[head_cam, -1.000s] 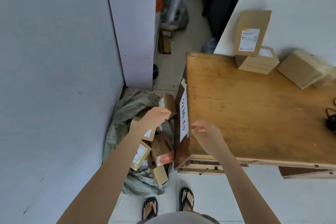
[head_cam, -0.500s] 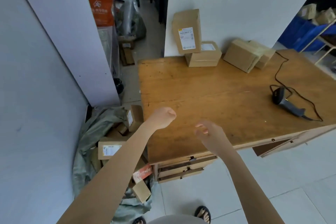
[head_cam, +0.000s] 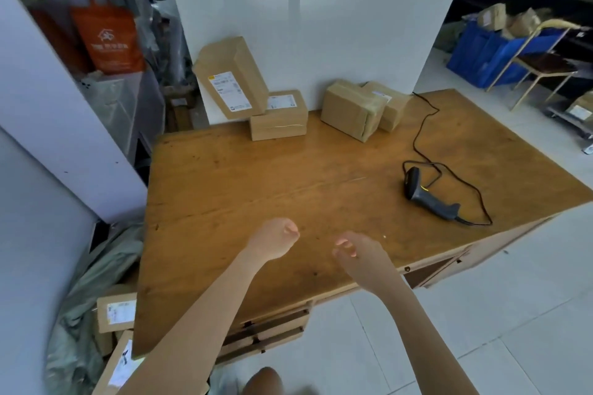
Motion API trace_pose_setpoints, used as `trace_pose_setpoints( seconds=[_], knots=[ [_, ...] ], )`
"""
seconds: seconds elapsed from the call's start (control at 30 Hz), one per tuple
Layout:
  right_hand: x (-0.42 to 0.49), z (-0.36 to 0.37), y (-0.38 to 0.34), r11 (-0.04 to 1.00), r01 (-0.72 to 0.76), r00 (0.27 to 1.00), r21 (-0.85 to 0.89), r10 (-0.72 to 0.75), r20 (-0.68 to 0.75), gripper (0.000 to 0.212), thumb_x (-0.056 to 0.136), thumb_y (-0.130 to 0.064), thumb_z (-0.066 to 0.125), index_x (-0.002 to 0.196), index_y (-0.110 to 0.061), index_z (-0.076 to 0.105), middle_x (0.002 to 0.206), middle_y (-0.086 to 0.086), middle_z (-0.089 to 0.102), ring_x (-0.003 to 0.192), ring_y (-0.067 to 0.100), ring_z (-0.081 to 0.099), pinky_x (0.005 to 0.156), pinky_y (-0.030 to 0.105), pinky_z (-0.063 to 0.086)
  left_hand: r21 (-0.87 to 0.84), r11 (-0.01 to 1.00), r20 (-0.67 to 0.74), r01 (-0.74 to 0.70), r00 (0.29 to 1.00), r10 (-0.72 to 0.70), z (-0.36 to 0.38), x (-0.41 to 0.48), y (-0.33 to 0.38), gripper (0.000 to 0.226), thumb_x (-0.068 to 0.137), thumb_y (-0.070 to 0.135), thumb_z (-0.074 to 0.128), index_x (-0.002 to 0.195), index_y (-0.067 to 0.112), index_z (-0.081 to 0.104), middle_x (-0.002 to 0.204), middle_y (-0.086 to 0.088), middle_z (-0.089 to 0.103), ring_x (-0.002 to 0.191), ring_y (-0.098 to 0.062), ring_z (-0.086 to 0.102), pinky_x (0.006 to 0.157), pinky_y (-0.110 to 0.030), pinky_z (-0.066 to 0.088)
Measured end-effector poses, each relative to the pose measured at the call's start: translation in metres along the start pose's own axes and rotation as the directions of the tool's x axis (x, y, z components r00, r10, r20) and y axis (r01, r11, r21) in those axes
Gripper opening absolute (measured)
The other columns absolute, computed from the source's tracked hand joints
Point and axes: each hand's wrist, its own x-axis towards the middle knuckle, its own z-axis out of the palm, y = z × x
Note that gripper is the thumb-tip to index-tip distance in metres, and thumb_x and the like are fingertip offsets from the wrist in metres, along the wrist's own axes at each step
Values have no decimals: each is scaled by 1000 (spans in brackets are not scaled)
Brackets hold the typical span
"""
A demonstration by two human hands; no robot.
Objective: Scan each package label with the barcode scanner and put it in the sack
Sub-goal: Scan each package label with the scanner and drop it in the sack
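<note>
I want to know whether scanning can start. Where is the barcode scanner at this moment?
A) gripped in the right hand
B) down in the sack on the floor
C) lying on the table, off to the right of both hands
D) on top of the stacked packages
C: the barcode scanner lies on the table with its cord attached, and the left hand and right hand hold nothing.

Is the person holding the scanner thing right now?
No, the barcode scanner lies on the table, apart from the left hand and the right hand, which hold nothing.
</note>
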Motion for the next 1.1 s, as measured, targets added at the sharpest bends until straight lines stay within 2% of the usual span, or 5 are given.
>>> trace_pose_setpoints(
  seconds=[0.23,0.5,0.77,0.97,1.1],
  knots=[
    [56,-35,25,1000,1,1000,7,-1,-5,25,95,-35,51,117,-24,58,118,-4,61,100,12,58,88,29,50,22,999,-30,32,999,-32,-13,67,34,25,101,34,44,115,25,63,123,2,62,102,-17,61,89,-36,52],
    [161,-64,-29,986,137,990,-92,-134,41,23,96,-34,50,112,-19,59,109,-1,63,90,19,62,80,38,55,-127,991,-227,45,971,-73,-91,127,36,19,99,30,48,111,28,63,124,5,61,113,-18,57,98,-40,48],
    [264,-81,-112,945,306,951,-112,-298,86,35,96,-34,51,129,-23,51,123,0,59,108,19,58,89,35,51,-250,965,-566,78,797,-211,-197,173,8,43,97,25,56,139,23,46,138,-8,51,124,-23,51,100,-40,47],
    [325,-72,-156,916,386,922,-110,-380,78,39,94,-34,52,132,-23,49,125,-2,59,109,17,58,86,31,49,-384,922,-615,53,729,-299,-246,209,-17,70,95,21,58,154,22,21,155,-6,34,140,-28,36,113,-46,34],
    [362,-60,-177,912,392,920,-121,-387,59,46,94,-33,52,138,-21,43,128,2,57,112,22,56,86,33,48,-422,906,-629,32,709,-318,-263,237,-30,72,95,18,57,154,14,16,155,-9,34,139,-30,38,108,-39,35]
  ],
)
